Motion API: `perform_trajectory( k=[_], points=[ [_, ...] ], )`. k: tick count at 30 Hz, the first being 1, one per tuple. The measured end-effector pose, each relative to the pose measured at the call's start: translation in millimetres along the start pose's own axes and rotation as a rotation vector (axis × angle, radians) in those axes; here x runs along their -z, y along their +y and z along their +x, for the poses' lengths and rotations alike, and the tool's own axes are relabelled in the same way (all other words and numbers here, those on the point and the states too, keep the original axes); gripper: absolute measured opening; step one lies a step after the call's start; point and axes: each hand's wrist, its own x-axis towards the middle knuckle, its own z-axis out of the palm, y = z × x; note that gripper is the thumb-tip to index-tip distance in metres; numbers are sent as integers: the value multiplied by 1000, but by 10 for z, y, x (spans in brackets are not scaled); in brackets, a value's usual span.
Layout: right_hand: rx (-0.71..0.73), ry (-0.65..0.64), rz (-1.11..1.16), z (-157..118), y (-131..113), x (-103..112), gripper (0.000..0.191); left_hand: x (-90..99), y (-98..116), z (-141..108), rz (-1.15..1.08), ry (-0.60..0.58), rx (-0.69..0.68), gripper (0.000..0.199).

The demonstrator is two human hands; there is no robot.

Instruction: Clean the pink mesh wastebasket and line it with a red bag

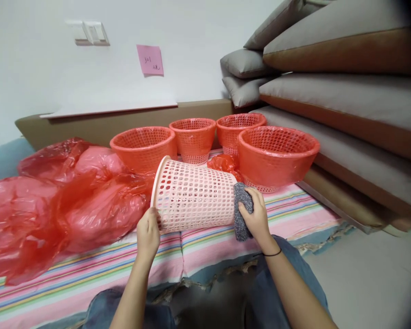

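Note:
A pale pink perforated plastic basket (198, 196) lies tilted on its side in front of me, its rim to the left and its base to the right. My left hand (148, 230) grips the rim, thumb outside; the other fingertips are partly hidden. Pressed against the base end is a grey fuzzy cloth (242, 219), with my right hand (256, 214) closed over it. Behind the basket, a crumpled red plastic bag (224, 163) sits on the striped cloth.
Several baskets lined with red bags, including a large one (277, 157), stand towards the wall. Filled red bags (99, 201) spread over the striped cloth (205, 246) at left. Grey and brown cushions (349, 100) are stacked at right. A pink note (150, 60) is on the wall.

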Motion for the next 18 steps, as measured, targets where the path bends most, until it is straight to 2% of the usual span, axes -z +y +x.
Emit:
perform_trajectory(
  k=[5,7,10,12,14,16,18],
  points=[
    [28,-73,24,-41,73,100,42,14,-48,-50,-11,-3,4,42],
    [-19,-60,73,-16,123,164,40,3,-43,-51,-30,-42,-19,38],
    [-292,78,252,54,225,238,44,-47,7,-66,-66,-58,-59,45],
    [-481,151,373,95,276,269,47,-80,75,-103,-71,-32,-70,42],
    [-584,174,442,121,301,292,49,-80,172,-161,-47,-26,-99,38],
    [-631,179,474,133,309,312,50,-24,293,-226,20,-80,-210,34],
    [-655,180,494,138,318,327,52,78,426,-289,150,-146,-421,26]
  ],
)
